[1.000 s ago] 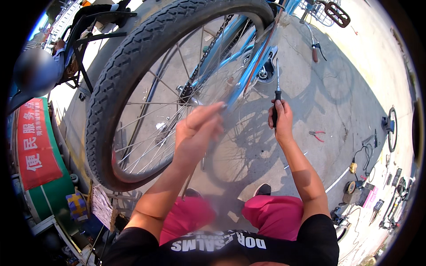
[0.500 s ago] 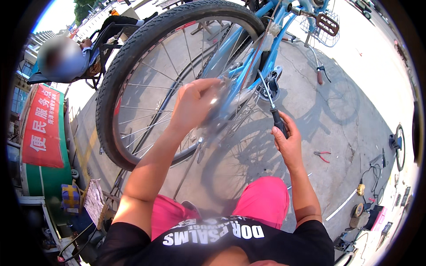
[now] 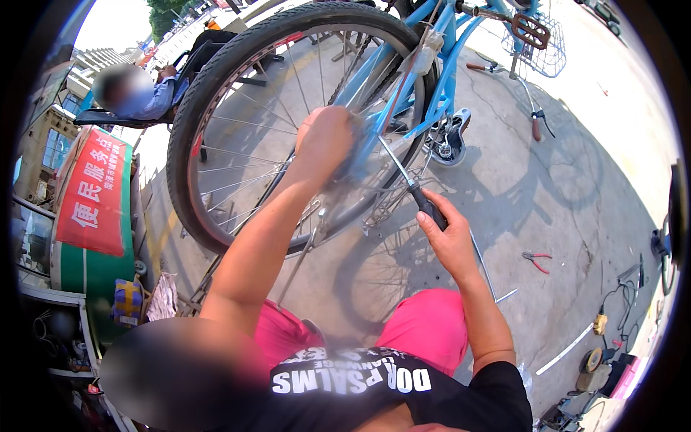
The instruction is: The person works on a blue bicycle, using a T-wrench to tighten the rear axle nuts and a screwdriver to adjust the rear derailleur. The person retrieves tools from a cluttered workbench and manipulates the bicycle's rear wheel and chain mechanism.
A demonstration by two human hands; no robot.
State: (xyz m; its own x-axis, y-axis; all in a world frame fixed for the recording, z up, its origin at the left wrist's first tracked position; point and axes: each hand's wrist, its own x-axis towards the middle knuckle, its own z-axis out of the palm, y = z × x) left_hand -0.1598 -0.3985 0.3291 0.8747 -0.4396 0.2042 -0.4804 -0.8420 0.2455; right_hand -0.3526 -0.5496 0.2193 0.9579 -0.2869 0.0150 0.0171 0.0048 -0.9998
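Note:
A blue bicycle [image 3: 450, 65] stands in front of me, its large black-tyred wheel [image 3: 188, 144] to the left. My left hand [image 3: 324, 140] is raised in front of the spokes beside the blue frame, its fingers curled into a fist shape. Something greyish beside these fingers is smeared by motion, and I cannot make out what it is. My right hand [image 3: 448, 234] is closed round the black handle of a screwdriver [image 3: 414, 189]. Its metal shaft points up and left toward the blue frame; whether the tip touches anything, I cannot tell.
Pliers with red handles [image 3: 537, 262] lie on the concrete to the right, beyond a thin metal rod [image 3: 484, 263]. Cables, a tape roll [image 3: 592, 358] and tools are at lower right. One person [image 3: 147, 97] sits at upper left; another person's blurred head [image 3: 180, 374] is close at lower left.
The view has shifted slightly. The screwdriver in my right hand has moved left and its tip lies closer to my left hand. A person's head has come in at lower left.

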